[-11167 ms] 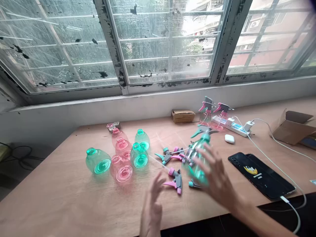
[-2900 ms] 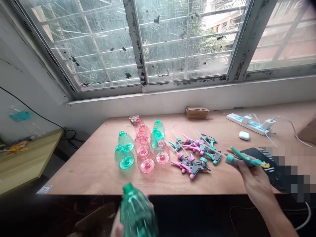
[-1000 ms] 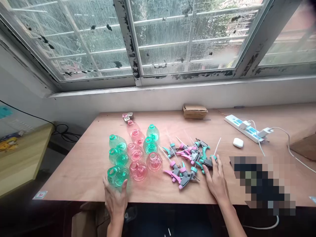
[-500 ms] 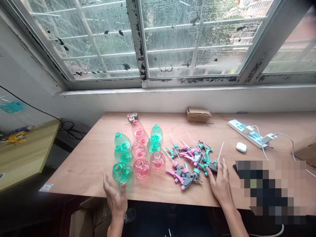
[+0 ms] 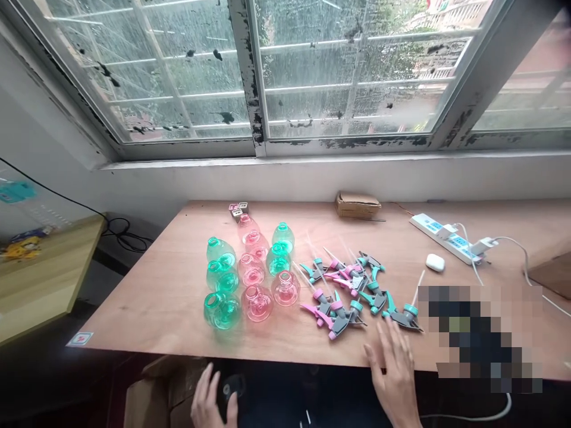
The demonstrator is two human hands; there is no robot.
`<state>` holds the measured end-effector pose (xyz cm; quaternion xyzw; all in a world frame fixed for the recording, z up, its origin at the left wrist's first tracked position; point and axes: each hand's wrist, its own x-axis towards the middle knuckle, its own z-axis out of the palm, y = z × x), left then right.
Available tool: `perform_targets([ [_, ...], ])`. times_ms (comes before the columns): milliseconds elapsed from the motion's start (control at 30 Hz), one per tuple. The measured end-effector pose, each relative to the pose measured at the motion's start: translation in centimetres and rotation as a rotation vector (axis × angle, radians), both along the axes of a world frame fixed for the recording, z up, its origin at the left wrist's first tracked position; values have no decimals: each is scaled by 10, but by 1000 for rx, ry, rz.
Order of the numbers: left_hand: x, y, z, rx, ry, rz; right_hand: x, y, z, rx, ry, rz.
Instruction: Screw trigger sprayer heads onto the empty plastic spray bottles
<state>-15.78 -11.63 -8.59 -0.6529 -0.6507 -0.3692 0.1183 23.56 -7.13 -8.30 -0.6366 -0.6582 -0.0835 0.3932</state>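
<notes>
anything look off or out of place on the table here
Mostly tidy. One teal spray head lies apart from the spray head pile, just ahead of the right hand. The bottles lie on their sides without heads. Nothing looks spilled or broken.

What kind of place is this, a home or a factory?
Probably a room in a home or small workshop used for hand assembly: a plain wooden table under a weathered window, with loose plastic bottles, spray triggers and a power strip.

Wooden table: green and pink bottles, spray heads, power strip, small cardboard box, white earbud case.
</notes>
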Motion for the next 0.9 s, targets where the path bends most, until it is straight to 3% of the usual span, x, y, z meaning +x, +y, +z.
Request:
perform_targets([
  [133, 52, 50, 38, -87, 104, -386, -30, -3, -7, 23, -106, 168],
  [200, 77, 71, 50, -125, 158, -465, -42, 0, -9, 29, -139, 159],
  [267, 95, 83, 53, -112, 215, -466, -50, 4, -9, 36, -159, 110],
  [367, 108, 87, 43, -42, 271, -398, -54, 9, -11, 44, -178, 57],
  [533, 107, 86, 24, 65, 298, -338, -56, 12, -20, 97, -181, 5],
  [900, 106, 88, 23, 96, 325, -343, -57, 14, -26, 144, -169, 0],
])
